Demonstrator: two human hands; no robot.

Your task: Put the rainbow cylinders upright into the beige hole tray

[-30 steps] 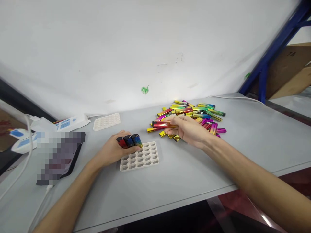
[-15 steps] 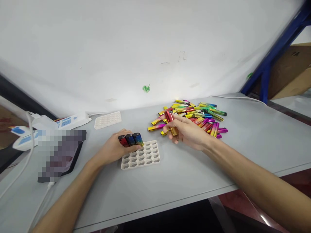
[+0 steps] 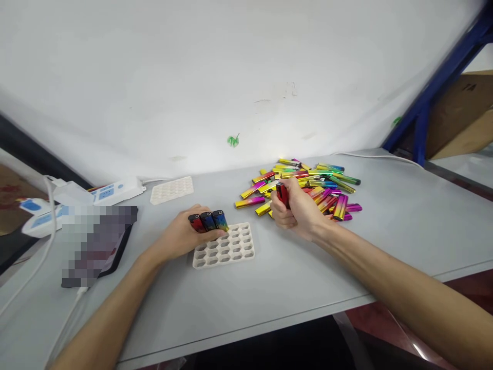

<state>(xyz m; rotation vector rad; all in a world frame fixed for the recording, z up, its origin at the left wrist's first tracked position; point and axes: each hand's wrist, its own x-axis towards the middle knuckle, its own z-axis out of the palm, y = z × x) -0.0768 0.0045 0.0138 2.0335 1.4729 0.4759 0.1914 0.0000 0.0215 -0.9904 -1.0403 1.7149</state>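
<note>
My left hand (image 3: pixel 181 232) is closed around three lighters (image 3: pixel 208 221), one red and two blue, standing side by side with their black tops up. They are at the far left part of a white tray (image 3: pixel 224 245) with rows of oblong holes; whether their lower ends sit in the holes is hidden. In my right hand (image 3: pixel 298 210) a red lighter (image 3: pixel 283 194) is gripped upright, the fingers wrapped round it and the thumb near its top. Just behind this hand lies a loose pile of shiny multicoloured lighters (image 3: pixel 341 206).
A second white holed tray (image 3: pixel 171 190) lies near the wall. At the left are a phone-like dark device (image 3: pixel 115 259) with a pixelated screen, a power strip (image 3: pixel 111 192) and white cables (image 3: pixel 71 318). A blue metal frame (image 3: pixel 421 131) stands at the right.
My right hand has turned the red lighter upright, and its fingers have curled round it, close to the pile. My left hand with its three lighters has stayed in place.
</note>
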